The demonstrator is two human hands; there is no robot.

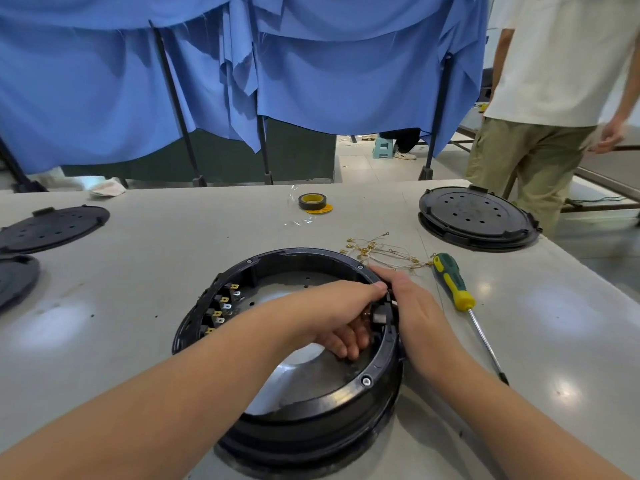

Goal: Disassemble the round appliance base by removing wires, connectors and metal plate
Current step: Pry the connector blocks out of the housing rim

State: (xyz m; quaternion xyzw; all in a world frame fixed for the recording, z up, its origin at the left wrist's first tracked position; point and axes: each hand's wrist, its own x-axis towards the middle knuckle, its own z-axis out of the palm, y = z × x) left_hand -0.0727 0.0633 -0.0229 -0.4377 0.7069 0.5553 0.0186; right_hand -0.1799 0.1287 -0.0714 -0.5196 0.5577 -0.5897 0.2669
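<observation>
Base (304, 393) sits in front of you, wires (377, 252) already piled just beyond its far-right rim, screwdriver (453, 282) beside them. Your left hand (343, 317) is inside at the right wall, fingers curled on a small part there, likely a connector. Right hand (412, 299) clamps the rim outside, probably bracing the base against your pull.

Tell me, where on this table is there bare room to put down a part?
Bare table lies between the left black lids and the round base, and again right of the screwdriver, below the far lid. It is crowded just behind the base, where the wire bundle lies, and at the rim where both hands work.
</observation>
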